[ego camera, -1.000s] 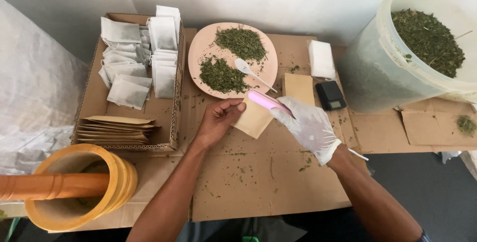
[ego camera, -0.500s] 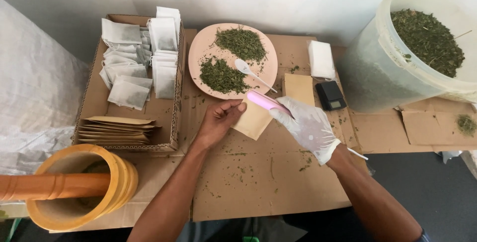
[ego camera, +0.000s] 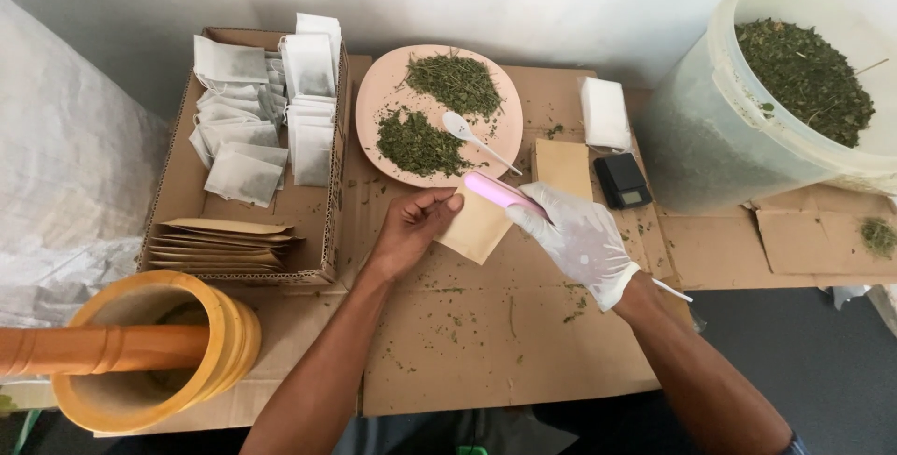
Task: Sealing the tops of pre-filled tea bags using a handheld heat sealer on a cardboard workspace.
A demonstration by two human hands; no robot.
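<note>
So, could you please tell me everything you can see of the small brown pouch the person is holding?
The brown paper pouch is a flat, tan, roughly rectangular envelope that looks like kraft paper, plain on the side in view. It is tilted diagonally just above the cardboard sheet, below the pink plate. The bare left hand pinches its upper left edge. The gloved right hand presses a pink bar-shaped tool across its top edge. Whether it is filled cannot be told.

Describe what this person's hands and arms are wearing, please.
The right hand wears a thin white disposable glove that ends at the wrist. The left hand is bare. Both forearms are uncovered, with no sleeves in view apart from a dark edge at the bottom right corner.
</note>
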